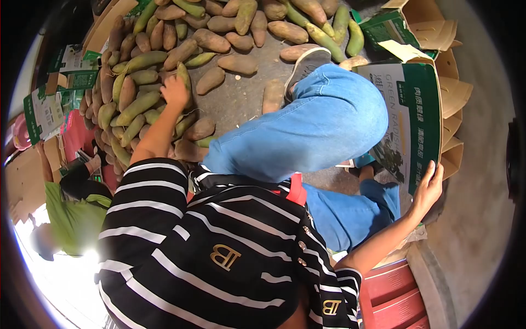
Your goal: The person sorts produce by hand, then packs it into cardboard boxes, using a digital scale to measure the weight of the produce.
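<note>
Head view, looking straight down the striped shirt (219, 257) and the blue jeans (318, 126). The left hand (175, 90) is out at the heap of fruit (137, 104), long green and brownish pieces lying loose on the concrete floor (241, 98), not in any container. Its fingers are curled down around one green fruit (184, 74), whose tip sticks up past the knuckles at the inner edge of the heap.

Over on the other side, the right hand (427, 189) is clamped on the lower edge of a green-and-white carton (411, 109), fingers laid over the rim. The carton stands tilted beside the bent knee, printed side towards the camera. Its opening faces away, so what is in it cannot be told.

Behind it leans a stack of plain brown cardboard (455, 93). Above that sits an open green carton (400, 24), showing only its brown flaps. More printed cartons (60, 71) stand at the far left edge of the heap, contents hidden.

A grey shoe (307, 63) is planted on the floor among stray fruit. A red crate (392, 296) sits just under the right elbow. At the left, another person in a green top (71, 214) crouches near the heap.
</note>
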